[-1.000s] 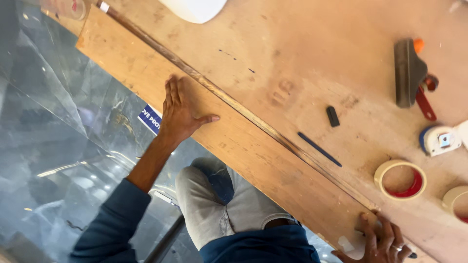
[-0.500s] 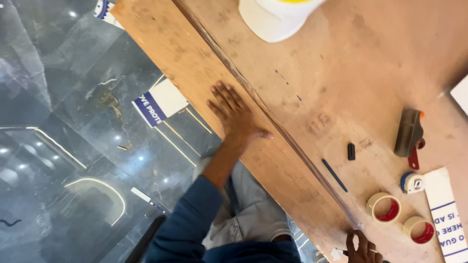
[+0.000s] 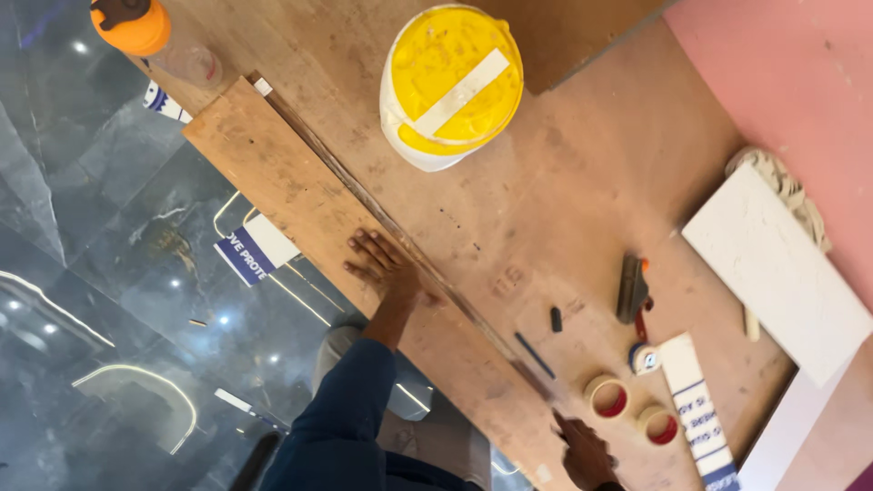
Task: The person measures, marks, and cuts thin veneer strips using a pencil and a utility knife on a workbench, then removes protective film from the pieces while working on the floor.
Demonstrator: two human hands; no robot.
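Observation:
A long plywood plank lies slanted along the edge of a brown work board, partly overhanging a dark glossy floor. My left hand lies flat on the plank's middle with fingers apart, holding nothing; its blue sleeve runs down to my knees. A thin dark strip runs along the plank's far edge, beside my fingers. My right hand sits at the plank's near end, blurred, so its grip is unclear.
On the board stand a white bucket with a yellow lid, an orange-capped bottle, a blue pencil, a dark tool with a red handle, a tape measure, two tape rolls and a white slab.
The view has swung and pulled back, bringing the bucket, bottle and white slab into sight. My left hand stays flat on the plank; my right hand stays at its near end.

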